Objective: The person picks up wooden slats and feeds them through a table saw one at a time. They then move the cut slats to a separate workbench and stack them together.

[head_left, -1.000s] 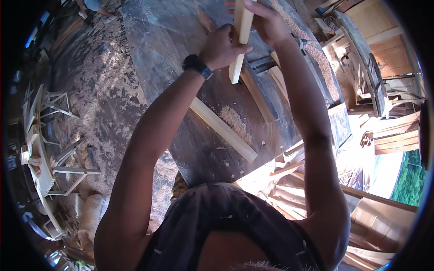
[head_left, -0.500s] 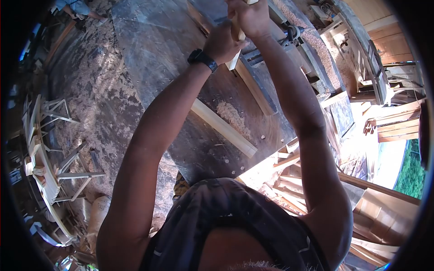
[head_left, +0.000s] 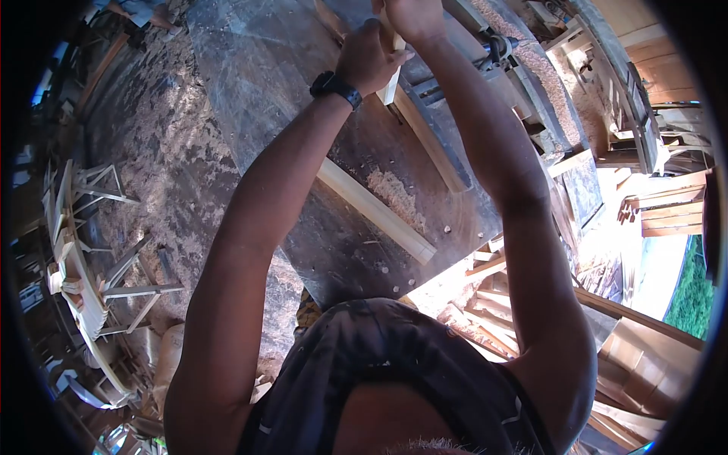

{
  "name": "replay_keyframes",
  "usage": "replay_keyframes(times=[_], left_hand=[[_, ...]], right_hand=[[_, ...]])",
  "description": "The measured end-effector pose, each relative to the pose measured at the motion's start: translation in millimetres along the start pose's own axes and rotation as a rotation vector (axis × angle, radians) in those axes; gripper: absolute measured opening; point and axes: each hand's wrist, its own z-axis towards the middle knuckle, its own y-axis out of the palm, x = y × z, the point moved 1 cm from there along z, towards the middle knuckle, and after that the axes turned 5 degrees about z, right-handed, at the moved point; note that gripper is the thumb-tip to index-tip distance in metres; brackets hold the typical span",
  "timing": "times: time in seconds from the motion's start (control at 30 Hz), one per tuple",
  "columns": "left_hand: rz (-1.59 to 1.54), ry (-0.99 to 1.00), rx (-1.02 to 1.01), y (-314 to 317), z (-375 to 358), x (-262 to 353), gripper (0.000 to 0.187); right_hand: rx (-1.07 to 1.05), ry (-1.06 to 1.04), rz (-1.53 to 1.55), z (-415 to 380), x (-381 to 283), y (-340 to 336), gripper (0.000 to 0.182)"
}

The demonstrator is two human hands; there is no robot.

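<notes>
A pale wooden strip [head_left: 391, 89] is held in both hands above the dark work table, at the top of the view. My left hand [head_left: 368, 59], with a black watch on its wrist, is closed around the strip. Higher up, my right hand [head_left: 414, 19] is closed on the same strip, its fingertips partly cut off by the frame edge. A brown wooden bar [head_left: 431, 140] lies on the table just below the held strip. Nearer my body rests a longer pale wooden batten [head_left: 377, 212], partly hidden behind my left forearm.
A heap of shavings [head_left: 394, 196] lies on the table [head_left: 334, 258] between bar and batten. Sawdust covers the floor [head_left: 174, 152] at the left, near wooden frames [head_left: 83, 296]. A person's legs show at top left. Wood pieces [head_left: 485, 334] are piled at right.
Both hands have shifted slightly with the strip, the left one a little down and left. The camera view has moved a bit. Both hands keep their hold.
</notes>
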Motion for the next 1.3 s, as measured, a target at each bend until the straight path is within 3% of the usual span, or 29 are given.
replay_keyframes(times=[0.17,0.37,0.9,1.03,1.07,1.13,1.23,1.27,1.3], left_hand=[[0.009,0.006,0.010,0,2,-6,0.048],[0.010,0.008,0.037,3,7,-19,0.049],[0.056,-0.123,0.009,-5,30,-49,0.047],[0.108,-0.046,0.065,-6,48,-77,0.047],[0.151,-0.032,-0.005,-8,57,-88,0.049],[0.194,-0.006,-0.071,-17,70,-82,0.051],[0.429,0.080,-0.045,-35,70,-52,0.043],[0.340,0.081,0.133,-52,54,-29,0.042],[0.245,0.081,0.310,-63,38,-12,0.041]], right_hand=[[-0.014,-0.004,0.070,6,4,6,0.031],[0.048,0.003,-0.137,14,6,12,0.032],[-0.032,-0.123,0.060,48,28,41,0.030],[-0.047,-0.101,0.163,59,40,55,0.031],[-0.048,-0.106,0.163,61,46,61,0.031],[0.143,-0.412,0.235,64,48,68,0.033],[0.080,-0.424,0.376,53,26,20,0.029],[0.029,-0.593,0.778,45,13,7,0.023],[0.024,-0.497,0.592,34,-12,-32,0.026]])
